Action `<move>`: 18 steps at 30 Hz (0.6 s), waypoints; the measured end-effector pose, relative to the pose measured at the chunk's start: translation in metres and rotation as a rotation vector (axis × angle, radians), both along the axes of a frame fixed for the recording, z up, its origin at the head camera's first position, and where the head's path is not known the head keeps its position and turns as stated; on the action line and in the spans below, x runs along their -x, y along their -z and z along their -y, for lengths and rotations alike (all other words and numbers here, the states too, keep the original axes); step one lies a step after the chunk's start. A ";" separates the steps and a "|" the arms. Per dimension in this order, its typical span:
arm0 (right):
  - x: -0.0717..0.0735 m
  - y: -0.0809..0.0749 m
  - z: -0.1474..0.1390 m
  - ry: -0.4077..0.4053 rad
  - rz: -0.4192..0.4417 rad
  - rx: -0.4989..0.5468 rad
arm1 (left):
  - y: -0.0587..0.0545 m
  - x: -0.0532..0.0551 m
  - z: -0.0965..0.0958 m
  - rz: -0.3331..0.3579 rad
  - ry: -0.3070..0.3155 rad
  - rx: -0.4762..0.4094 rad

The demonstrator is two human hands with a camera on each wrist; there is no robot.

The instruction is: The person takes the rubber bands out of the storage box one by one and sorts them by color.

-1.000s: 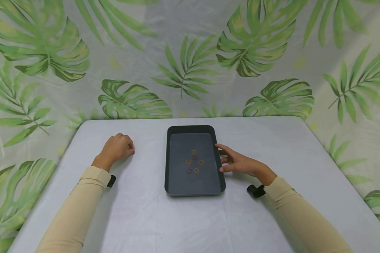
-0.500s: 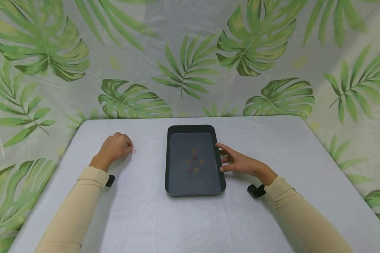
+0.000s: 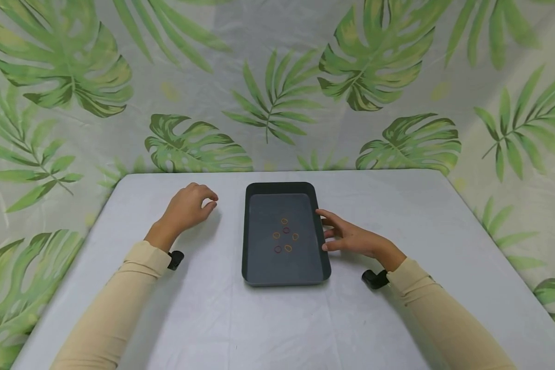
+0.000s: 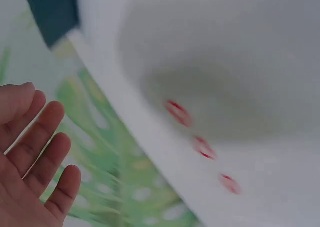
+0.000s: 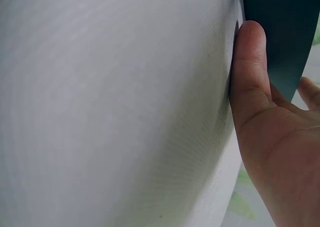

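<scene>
A dark rectangular tray (image 3: 282, 275) lies on the white table, with several orange rubber bands (image 3: 285, 248) and two red rubber bands (image 3: 278, 246) on its bottom. To the left of the tray, my left hand (image 3: 185, 209) hovers above the table, thumb and fingers apart, holding nothing. In the left wrist view, three loose red rubber bands (image 4: 186, 119) lie in a row on the cloth; in the head view none of these shows. My right hand (image 3: 356, 240) touches the tray's right wall with spread fingers; its thumb (image 5: 248, 52) rests along the outside.
A white cloth (image 3: 277, 329) covers the table. Behind the table's far edge hangs a leaf-patterned curtain (image 3: 185, 82). A black wrist camera (image 3: 176, 259) is worn on the left wrist, another black camera (image 3: 374, 280) on the right.
My left hand first pinches near a red rubber band at the left, then lifts away and moves right toward the tray, its fingers parting. The right hand and tray stay put.
</scene>
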State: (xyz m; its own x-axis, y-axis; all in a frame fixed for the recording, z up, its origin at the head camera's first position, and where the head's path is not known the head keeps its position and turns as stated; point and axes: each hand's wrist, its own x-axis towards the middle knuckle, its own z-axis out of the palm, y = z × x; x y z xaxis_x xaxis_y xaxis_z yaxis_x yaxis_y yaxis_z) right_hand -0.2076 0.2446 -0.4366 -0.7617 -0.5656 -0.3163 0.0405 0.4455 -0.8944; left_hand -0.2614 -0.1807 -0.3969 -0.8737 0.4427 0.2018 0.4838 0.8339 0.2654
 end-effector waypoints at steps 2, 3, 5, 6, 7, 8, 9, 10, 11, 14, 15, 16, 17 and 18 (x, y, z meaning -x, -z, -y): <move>0.000 0.000 0.000 0.006 0.004 -0.001 | -0.006 -0.003 -0.013 -0.023 0.044 0.003; 0.000 0.000 0.000 0.007 0.005 0.000 | -0.009 -0.005 -0.019 -0.031 0.067 0.005; 0.001 0.001 0.000 0.005 0.001 0.003 | -0.014 -0.009 -0.032 -0.042 0.112 0.005; 0.001 0.002 -0.001 0.004 0.001 0.004 | -0.016 -0.012 -0.038 -0.044 0.131 0.004; 0.001 0.002 -0.001 0.004 0.002 0.006 | -0.018 -0.014 -0.043 -0.049 0.152 0.004; 0.001 0.002 -0.001 0.001 0.000 0.009 | -0.018 -0.016 -0.049 -0.056 0.173 0.005; 0.001 0.002 -0.001 -0.002 -0.004 0.012 | -0.019 -0.019 -0.054 -0.064 0.194 0.006; 0.001 0.002 -0.001 -0.006 -0.008 0.014 | -0.019 -0.021 -0.059 -0.075 0.215 0.006; 0.001 0.002 -0.001 -0.010 -0.011 0.016 | -0.018 -0.024 -0.064 -0.089 0.237 0.005; 0.001 0.001 -0.001 -0.010 -0.010 0.019 | -0.013 -0.030 -0.076 -0.134 0.301 0.002; 0.001 0.001 -0.001 -0.011 -0.010 0.019 | -0.010 -0.032 -0.080 -0.147 0.319 0.003; 0.001 0.000 -0.001 -0.012 -0.010 0.020 | -0.007 -0.033 -0.083 -0.157 0.334 0.007; 0.001 0.000 0.000 -0.012 -0.010 0.020 | -0.004 -0.035 -0.087 -0.165 0.348 0.013; 0.000 0.000 0.000 -0.012 -0.010 0.019 | -0.001 -0.036 -0.090 -0.171 0.357 0.024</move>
State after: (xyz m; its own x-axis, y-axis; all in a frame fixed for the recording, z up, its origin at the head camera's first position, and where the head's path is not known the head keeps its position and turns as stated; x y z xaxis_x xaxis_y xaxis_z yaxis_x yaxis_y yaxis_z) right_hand -0.2080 0.2450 -0.4362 -0.7580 -0.5806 -0.2974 0.0262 0.4285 -0.9032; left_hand -0.2252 -0.0907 -0.3961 -0.6184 0.7192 0.3167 0.7802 0.6101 0.1382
